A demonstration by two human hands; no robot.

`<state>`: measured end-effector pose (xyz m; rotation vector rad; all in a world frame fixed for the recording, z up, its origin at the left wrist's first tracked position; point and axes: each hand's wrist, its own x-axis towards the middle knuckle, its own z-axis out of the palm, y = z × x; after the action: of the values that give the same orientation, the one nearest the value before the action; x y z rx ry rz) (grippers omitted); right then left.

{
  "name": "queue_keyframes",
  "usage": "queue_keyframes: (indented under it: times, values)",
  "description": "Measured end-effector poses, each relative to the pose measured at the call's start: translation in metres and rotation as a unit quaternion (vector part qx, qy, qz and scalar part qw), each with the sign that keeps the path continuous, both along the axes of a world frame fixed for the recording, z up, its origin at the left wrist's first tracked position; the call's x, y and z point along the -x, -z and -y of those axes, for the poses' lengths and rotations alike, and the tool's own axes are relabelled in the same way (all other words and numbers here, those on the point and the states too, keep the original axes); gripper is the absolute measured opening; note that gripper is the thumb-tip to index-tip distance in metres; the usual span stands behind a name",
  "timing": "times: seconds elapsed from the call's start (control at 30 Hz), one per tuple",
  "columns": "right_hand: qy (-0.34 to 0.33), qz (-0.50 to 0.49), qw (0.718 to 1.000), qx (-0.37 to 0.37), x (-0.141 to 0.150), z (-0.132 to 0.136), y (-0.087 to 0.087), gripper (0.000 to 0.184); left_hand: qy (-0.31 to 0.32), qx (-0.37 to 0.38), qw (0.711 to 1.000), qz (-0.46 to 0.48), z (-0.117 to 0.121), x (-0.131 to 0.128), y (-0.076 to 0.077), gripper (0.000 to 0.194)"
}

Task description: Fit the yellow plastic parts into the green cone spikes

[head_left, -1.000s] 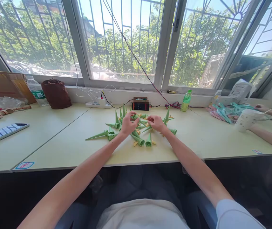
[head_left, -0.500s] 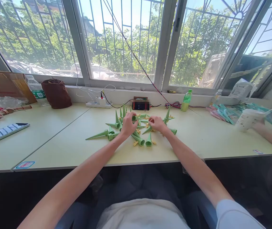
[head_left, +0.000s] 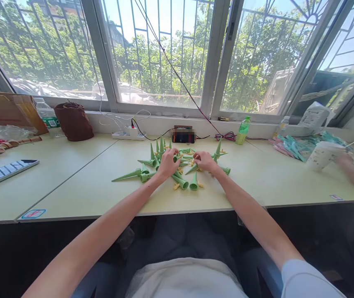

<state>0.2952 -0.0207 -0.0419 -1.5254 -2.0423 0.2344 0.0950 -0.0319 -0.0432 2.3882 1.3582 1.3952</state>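
Note:
My left hand (head_left: pixel 168 163) has its fingers closed round a green plastic cone (head_left: pixel 175 158), whose open end shows beside the thumb. Across from it, my right hand (head_left: pixel 204 160) is pinched just above the pile; what its fingertips hold, if anything, is too small and hidden to name. Around both hands lie several green cones (head_left: pixel 180 181), some upright, some on their sides. One short cone (head_left: pixel 193 182) stands at the near side of the pile. Small yellow pieces (head_left: pixel 176 186) are scattered among them.
Behind the pile a phone (head_left: pixel 183 135) leans by a power strip (head_left: pixel 128 135) and cables. A green bottle (head_left: pixel 242 130) stands at the back. At right, another person's hand (head_left: pixel 344 160) is near a white cup (head_left: pixel 323 156) and turquoise packets (head_left: pixel 295 148). A tablet (head_left: pixel 8 173) lies left.
The cone in my left hand has tipped and dropped slightly, and less of its opening shows. My right hand has barely moved. The other person's hand has shifted to the right.

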Motion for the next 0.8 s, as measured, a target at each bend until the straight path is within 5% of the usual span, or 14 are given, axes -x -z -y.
queue_keyframes:
  times: [0.53,0.8]
  values:
    - [-0.068,-0.185,0.974,-0.107,0.007,0.006,-0.005,0.013,0.048,-0.042,0.998,0.012,0.005,-0.005,-0.004,0.011]
    - [-0.110,-0.217,0.964,-0.106,0.012,0.009,-0.004,0.020,0.125,0.019,0.992,-0.022,0.020,-0.008,-0.009,0.028]
